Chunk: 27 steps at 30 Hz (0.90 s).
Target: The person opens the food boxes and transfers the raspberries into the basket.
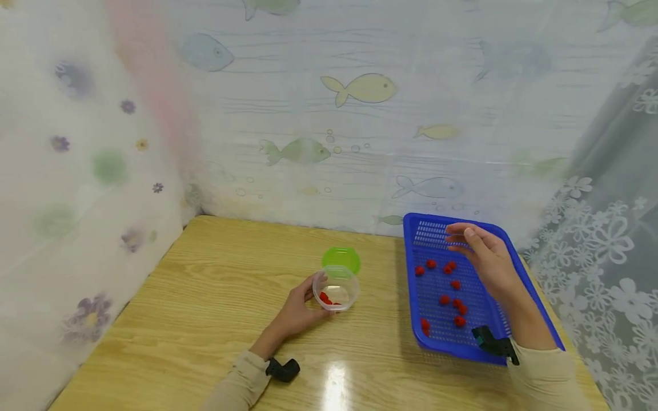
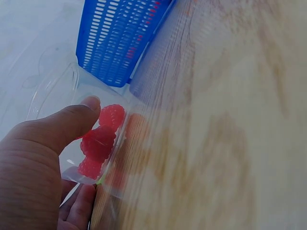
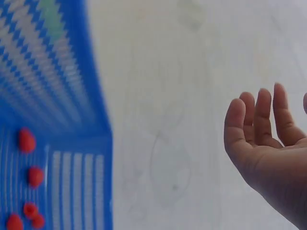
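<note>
My left hand [image 1: 300, 311] grips the side of a clear plastic container [image 1: 345, 285], thumb on the near side and fingers behind. Inside it lie several raspberries [image 2: 99, 143], seen through the wall in the left wrist view. My right hand [image 1: 485, 256] hovers above the blue basket [image 1: 415, 308], fingers loosely bent and nothing between them. In the right wrist view the right hand [image 3: 273, 139] is apart from the basket wall [image 3: 98, 96]. Several raspberries [image 1: 456, 284] lie scattered over the basket floor.
A green lid [image 1: 341, 258] lies on the wooden table [image 1: 221, 274] just behind the container. Behind the table hangs a fish-patterned curtain [image 1: 288, 91]; a flowered one [image 1: 92, 228] hangs at the left and a lacy grey one [image 1: 612, 245] at the right.
</note>
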Each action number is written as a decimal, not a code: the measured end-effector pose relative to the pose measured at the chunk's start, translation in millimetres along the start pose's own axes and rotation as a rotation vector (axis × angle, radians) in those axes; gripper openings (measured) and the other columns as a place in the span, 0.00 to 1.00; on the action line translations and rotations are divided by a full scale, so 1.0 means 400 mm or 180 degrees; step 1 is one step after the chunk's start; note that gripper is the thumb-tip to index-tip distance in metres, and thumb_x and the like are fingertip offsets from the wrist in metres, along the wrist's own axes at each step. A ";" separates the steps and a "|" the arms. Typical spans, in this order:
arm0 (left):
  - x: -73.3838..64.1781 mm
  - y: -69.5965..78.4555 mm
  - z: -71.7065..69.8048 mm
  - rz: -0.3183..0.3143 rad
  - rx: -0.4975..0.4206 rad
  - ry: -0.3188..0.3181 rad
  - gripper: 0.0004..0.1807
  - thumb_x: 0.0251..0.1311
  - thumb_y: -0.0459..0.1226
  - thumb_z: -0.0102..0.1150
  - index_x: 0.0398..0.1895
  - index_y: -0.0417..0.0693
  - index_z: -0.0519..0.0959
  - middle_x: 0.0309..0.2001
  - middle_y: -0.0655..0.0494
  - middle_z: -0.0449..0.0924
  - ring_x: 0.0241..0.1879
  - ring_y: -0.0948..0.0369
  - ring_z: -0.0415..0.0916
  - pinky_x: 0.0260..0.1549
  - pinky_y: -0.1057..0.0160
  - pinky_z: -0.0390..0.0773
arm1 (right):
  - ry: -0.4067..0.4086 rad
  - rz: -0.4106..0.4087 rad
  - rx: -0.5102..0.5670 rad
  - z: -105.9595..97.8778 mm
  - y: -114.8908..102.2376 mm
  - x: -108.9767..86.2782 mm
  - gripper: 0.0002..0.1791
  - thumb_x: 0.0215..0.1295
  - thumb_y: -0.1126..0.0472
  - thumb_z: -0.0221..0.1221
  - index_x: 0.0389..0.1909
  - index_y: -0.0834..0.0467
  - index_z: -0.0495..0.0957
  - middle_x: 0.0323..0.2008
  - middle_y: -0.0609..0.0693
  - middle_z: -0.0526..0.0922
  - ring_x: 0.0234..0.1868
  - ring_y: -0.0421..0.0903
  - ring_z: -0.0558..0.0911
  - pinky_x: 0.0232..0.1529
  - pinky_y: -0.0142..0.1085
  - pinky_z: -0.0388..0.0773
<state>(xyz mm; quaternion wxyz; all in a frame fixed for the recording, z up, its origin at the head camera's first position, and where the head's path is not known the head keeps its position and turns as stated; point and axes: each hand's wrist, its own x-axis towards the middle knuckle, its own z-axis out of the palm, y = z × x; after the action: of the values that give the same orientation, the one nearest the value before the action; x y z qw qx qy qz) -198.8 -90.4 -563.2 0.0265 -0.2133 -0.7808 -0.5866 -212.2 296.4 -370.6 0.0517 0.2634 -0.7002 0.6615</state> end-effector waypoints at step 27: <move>-0.010 0.105 -0.010 0.0100 -0.0213 -0.0014 0.46 0.54 0.25 0.73 0.74 0.24 0.58 0.67 0.24 0.68 0.65 0.34 0.71 0.62 0.40 0.72 | 0.0418 0.0509 -0.0265 0.449 0.133 -0.005 0.11 0.74 0.68 0.53 0.49 0.67 0.81 0.64 0.60 0.73 0.70 0.56 0.68 0.62 0.43 0.71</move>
<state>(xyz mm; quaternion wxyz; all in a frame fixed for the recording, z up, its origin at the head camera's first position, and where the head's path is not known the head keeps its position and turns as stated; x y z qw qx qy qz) -180.6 -86.1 -525.2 0.0268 -0.2276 -0.7574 -0.6114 -184.3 125.0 -440.7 0.0554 0.1604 -0.7410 0.6497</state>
